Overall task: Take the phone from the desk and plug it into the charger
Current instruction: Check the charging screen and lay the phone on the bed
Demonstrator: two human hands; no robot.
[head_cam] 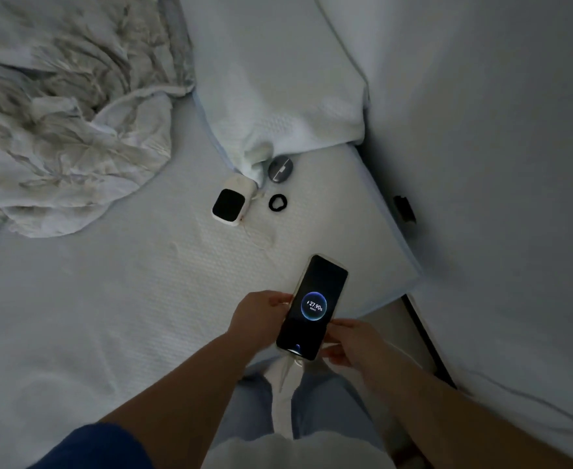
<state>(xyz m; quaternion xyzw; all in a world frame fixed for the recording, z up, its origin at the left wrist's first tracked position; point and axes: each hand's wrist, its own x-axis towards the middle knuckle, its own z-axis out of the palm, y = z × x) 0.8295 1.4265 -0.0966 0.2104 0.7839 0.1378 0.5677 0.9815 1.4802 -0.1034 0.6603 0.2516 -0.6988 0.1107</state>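
The phone (314, 306) is held over the near edge of the bed, screen up, and shows a glowing ring reading 27.90%. My left hand (261, 318) grips its left side. My right hand (351, 341) holds its lower right edge near the bottom end. A white charger cable (405, 353) runs from the phone's bottom end, behind my right hand and off to the right.
On the white mattress (126, 299) lie a small white device with a dark screen (231, 203), a black ring (277, 202) and a round grey disc (280, 168). A pillow (278, 79) lies beyond them, a crumpled duvet (58, 113) at left, a wall (498, 130) at right.
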